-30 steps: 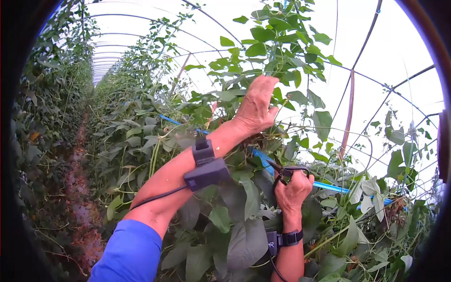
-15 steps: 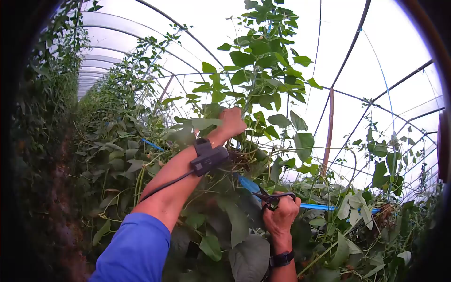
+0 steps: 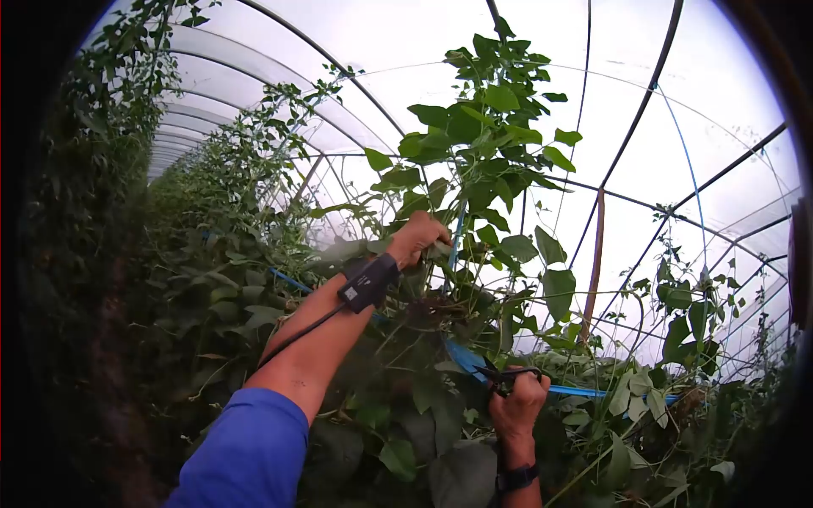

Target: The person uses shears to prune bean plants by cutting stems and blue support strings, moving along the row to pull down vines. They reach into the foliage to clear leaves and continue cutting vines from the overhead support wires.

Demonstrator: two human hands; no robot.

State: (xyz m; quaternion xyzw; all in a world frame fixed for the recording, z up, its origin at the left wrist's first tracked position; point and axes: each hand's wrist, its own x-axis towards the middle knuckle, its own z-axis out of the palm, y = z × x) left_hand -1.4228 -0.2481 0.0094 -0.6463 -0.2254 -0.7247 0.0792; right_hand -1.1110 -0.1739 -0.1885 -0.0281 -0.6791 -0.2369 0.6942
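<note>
My left hand (image 3: pixel 418 238) reaches up into a tall climbing vine (image 3: pixel 470 127), its fingers closed on the vine beside a blue string (image 3: pixel 458 233). The exact stems in its grip are hidden. Lower and to the right, my right hand (image 3: pixel 518 405) is closed round the dark handles of a pair of scissors (image 3: pixel 500 378). Their blades point left, close to a blue strap (image 3: pixel 464 356) that runs through the leaves. Just below my left hand is a brown, dry tangle of stems (image 3: pixel 428 313).
Dense foliage (image 3: pixel 220 296) fills the left side and the lower part of the view. Curved hoops (image 3: pixel 648 93) carry the plastic roof, and a wooden post (image 3: pixel 596 262) stands behind the plants. A thin blue cord (image 3: pixel 684 148) hangs at the right.
The whole view has shifted slightly, with the plants lower in it. My left hand has moved a little right to the stem by the blue string. My right hand still holds the scissors.
</note>
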